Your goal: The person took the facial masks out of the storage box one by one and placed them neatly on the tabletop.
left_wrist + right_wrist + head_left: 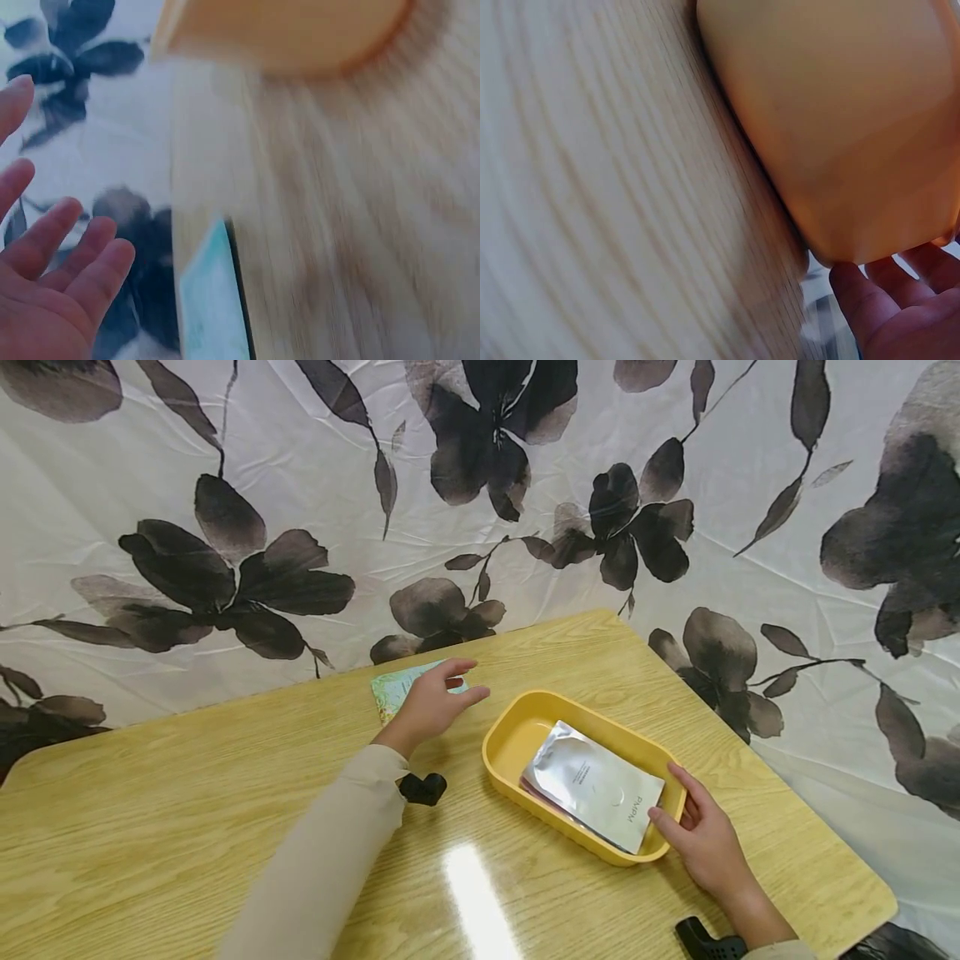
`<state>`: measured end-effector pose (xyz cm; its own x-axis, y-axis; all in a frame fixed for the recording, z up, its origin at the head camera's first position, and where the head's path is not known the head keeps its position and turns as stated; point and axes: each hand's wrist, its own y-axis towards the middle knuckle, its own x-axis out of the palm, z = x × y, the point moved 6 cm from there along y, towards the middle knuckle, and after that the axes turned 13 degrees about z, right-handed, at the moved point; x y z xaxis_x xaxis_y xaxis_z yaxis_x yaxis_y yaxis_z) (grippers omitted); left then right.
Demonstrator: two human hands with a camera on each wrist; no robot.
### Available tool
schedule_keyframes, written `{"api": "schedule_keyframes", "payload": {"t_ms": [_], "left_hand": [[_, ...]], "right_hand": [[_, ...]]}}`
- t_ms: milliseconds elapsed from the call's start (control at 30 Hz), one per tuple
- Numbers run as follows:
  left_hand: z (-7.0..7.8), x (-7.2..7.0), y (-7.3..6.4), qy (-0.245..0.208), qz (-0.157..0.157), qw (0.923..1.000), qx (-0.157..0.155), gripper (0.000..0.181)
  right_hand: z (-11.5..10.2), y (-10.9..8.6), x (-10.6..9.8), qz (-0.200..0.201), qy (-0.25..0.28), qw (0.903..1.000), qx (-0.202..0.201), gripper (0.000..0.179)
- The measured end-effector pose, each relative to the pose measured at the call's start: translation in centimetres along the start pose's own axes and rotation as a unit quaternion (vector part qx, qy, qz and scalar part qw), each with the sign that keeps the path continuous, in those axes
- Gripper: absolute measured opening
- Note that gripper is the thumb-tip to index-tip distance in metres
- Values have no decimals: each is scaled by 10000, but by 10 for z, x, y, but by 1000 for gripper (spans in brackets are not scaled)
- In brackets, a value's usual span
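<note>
A yellow rounded tray [523, 742] stands on the table, with a silvery-white sachet marked PMPM [596, 787] lying in it; a pinkish edge shows beneath the sachet. My right hand [708, 842] grips the tray's near right end, thumb at the rim and fingers along the outer wall. In the right wrist view, its fingertips touch the tray wall [840, 135]. Left of the tray, my left hand [433, 703] hovers with fingers apart, holding nothing. Behind it lies a green-blue printed packet [392, 692], partly hidden by the hand; the left wrist view shows the packet's corner [216, 300].
The wooden table [187, 793] has its back edge against a white cloth with dark flowers [315, 468]. That cloth also hangs beyond the right edge. Black wrist devices sit at the left wrist [423, 788] and right wrist [705, 941]. A bright light reflection crosses the tabletop in front.
</note>
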<state>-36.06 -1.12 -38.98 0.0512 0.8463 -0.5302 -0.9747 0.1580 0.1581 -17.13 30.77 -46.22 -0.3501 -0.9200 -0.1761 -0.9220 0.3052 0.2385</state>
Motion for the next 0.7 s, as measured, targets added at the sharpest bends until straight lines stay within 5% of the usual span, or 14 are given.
{"api": "schedule_keyframes", "payload": {"t_ms": [500,700], "left_hand": [[22,51,-20,-591,-808,9950,50,56],[30,76,-28,-217,-1308,9910,163,61]], "right_hand": [[5,-1,-1,-20,32,10000,91,70],[5,1,-2,-50,20,9999,87,70]]}}
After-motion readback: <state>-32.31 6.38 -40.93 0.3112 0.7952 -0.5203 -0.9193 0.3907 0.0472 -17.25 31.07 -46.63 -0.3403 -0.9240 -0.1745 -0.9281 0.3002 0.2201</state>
